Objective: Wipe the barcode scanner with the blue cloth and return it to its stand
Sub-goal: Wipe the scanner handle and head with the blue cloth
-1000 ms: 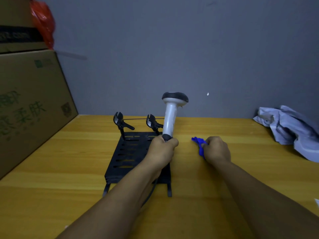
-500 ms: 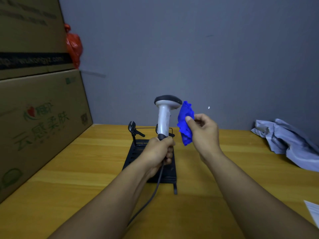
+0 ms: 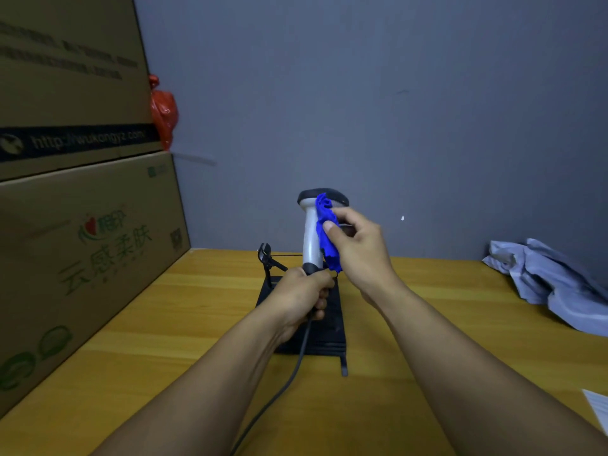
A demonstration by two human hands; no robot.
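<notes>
My left hand (image 3: 304,292) grips the lower handle of the white barcode scanner (image 3: 311,240) and holds it upright above the black stand (image 3: 332,327). The scanner's dark head points away, and its grey cable hangs down past my left wrist. My right hand (image 3: 357,250) presses the crumpled blue cloth (image 3: 327,235) against the right side of the scanner's neck and head. The black stand lies flat on the wooden table, mostly hidden behind my hands, with a clamp arm (image 3: 267,256) showing at its back left.
Two stacked cardboard boxes (image 3: 82,225) wall off the left side, with a red plastic bag (image 3: 164,111) behind them. A crumpled grey-blue fabric (image 3: 552,284) lies at the right on the table. A sheet of paper (image 3: 597,409) sits at the right edge. A grey wall closes the back.
My right hand lifted the blue cloth off the table and brought it left onto the scanner's neck. The view has shifted, and the scanner stays upright in my left hand.
</notes>
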